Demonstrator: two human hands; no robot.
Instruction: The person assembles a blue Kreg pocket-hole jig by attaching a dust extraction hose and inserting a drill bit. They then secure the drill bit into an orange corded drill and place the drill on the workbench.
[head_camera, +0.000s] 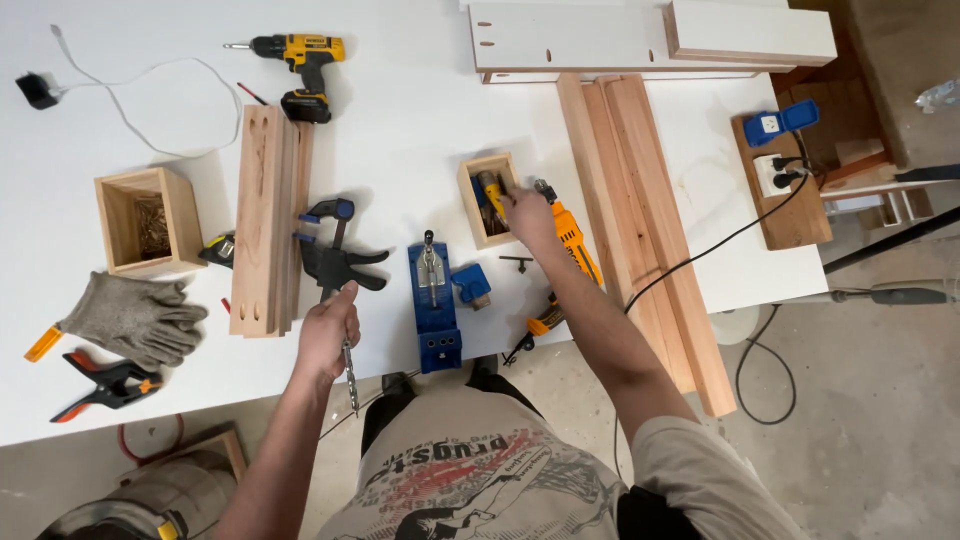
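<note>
A white worktop fills most of the frame. Long reddish timber boards run down its right side from upper centre toward the lower right, and a stack of shorter pale boards stands left of centre.

At the left of the frame sits the larger open wooden box, holding a heap of small brownish screws, too fine to tell apart. Just right of centre is a narrower wooden box with yellow and dark tool parts inside; what they are cannot be told.

The right hand reaches up to that narrow box, its fingers curled at the box's right wall and into the opening; whether they grip anything inside cannot be told. A yellow corded drill lies just beside this hand, partly under the forearm.

The left hand, low and left of centre, is closed in a fist around a long drill bit whose twisted end points down over the worktop's near edge. Just above this hand lies a black bar clamp, and to its right a blue pocket-hole jig.
</note>
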